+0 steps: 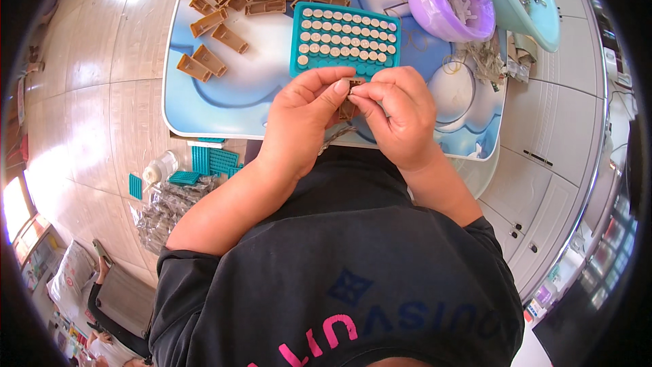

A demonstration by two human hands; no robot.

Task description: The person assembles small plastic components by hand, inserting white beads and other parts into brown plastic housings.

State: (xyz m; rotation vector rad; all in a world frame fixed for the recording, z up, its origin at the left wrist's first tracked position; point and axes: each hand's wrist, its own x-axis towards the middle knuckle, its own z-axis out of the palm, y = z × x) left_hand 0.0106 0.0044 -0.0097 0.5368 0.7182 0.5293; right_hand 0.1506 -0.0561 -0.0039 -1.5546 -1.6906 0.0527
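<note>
Both my hands meet over the near edge of the table. My left hand (302, 115) is closed around a small brown plastic casing (348, 109), held upright between thumb and fingers. At the casing's upper end, the thumb and forefinger of my right hand (404, 115) are pinched together; whatever they hold is too small to make out. Just beyond the hands lies a teal tray (295, 44) with rows of white round discs (336, 27). Its nearest row shows mostly bare teal places. Several more brown casings (229, 39) lie loose at the far left.
A purple bowl (483, 30) lined with plastic holds translucent pieces. Beside it stands a light-blue basin (547, 27) of small parts. Clear plastic bags (485, 61) lie at the table's right. On the floor at left are teal trays (223, 160), a bottle (161, 166) and bagged parts (170, 211).
</note>
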